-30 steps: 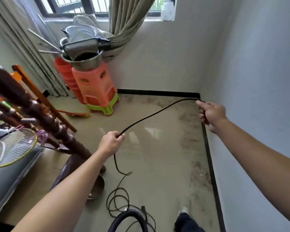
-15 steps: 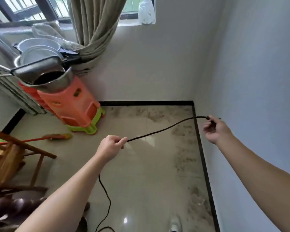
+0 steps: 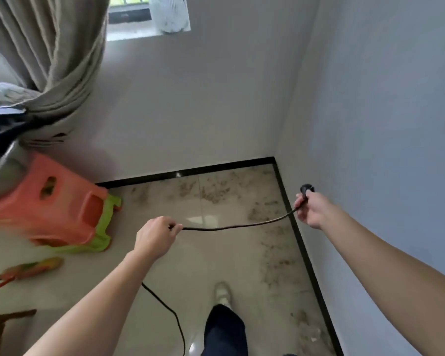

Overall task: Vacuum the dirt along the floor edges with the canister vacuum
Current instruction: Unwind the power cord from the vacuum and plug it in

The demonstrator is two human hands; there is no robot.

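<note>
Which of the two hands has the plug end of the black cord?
The right hand, near the side wall: the black plug sticks up from its grip. The left hand only grips the cord partway along.

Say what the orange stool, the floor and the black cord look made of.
The stool: moulded plastic, likely; uniform colour, rounded edges, cut-out holes, semi-matte. The floor: glazed tile or polished stone; glossy reflections, a thin joint line. The cord: rubber- or PVC-sheathed cable, probably; matte, sags limply between left hand and right hand.
</note>
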